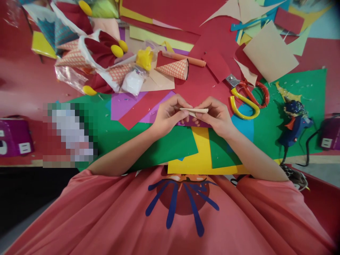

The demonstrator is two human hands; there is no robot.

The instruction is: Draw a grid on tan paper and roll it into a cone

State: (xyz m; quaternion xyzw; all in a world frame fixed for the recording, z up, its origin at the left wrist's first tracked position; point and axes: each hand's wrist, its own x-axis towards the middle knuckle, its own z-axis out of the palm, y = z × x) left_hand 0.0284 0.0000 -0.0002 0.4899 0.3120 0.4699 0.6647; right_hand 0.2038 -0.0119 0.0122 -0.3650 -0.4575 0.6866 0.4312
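A small beige paper roll [198, 111] is held level above the coloured sheets, pinched at both ends. My left hand [172, 112] grips its left end between thumb and fingers. At its right end, my right hand [214, 115] is closed the same way. Behind the hands lie a cone of orange-checked paper [174, 68] and an orange stick-like piece [190, 58]. Scissors with one red and one yellow handle [244, 103] rest just right of my right hand.
A blue glue gun [293, 127] with a cord lies on green sheet [310, 92] at the right. Several checked cones with dark red paper [99, 47] are heaped at the upper left. A beige sheet [271, 53] and paper scraps lie at the upper right.
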